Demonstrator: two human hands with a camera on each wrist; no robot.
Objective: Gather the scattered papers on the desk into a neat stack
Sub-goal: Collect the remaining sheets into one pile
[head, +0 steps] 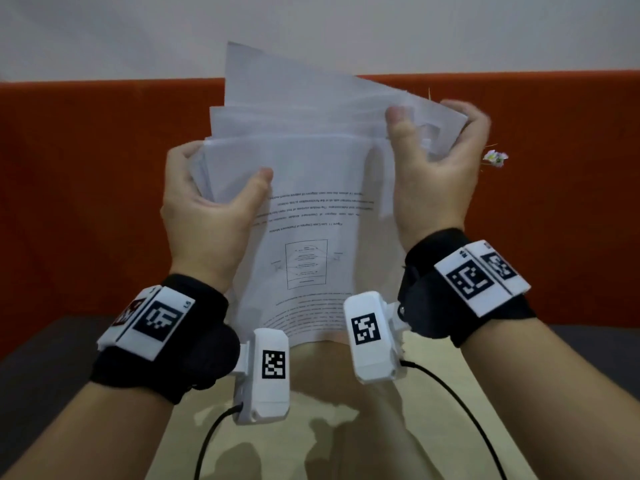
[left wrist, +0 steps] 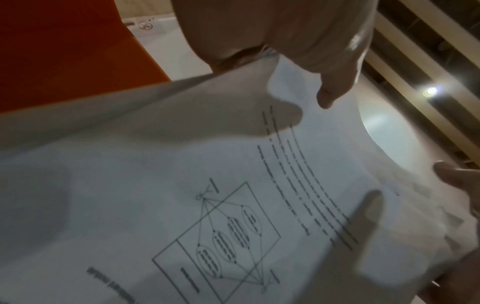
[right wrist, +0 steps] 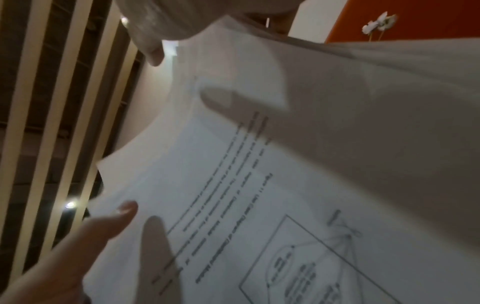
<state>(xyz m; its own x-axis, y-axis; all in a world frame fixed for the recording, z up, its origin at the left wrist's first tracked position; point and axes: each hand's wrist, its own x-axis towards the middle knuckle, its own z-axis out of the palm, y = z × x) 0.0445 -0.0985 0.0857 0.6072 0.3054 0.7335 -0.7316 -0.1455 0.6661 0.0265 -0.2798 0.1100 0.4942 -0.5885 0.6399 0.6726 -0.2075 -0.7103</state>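
Papers: white printed sheets, unevenly fanned, raised upright above the worktop between both hands; the nearest sheet bears text lines and a boxed diagram.
Left hand: grips the bundle's left edge, thumb curled over the front sheet, fingers behind.
Right hand: grips the right edge higher up, thumb on the front, fingers wrapped round the back.
Backdrop: orange panel; small white flowers just beside the right hand.
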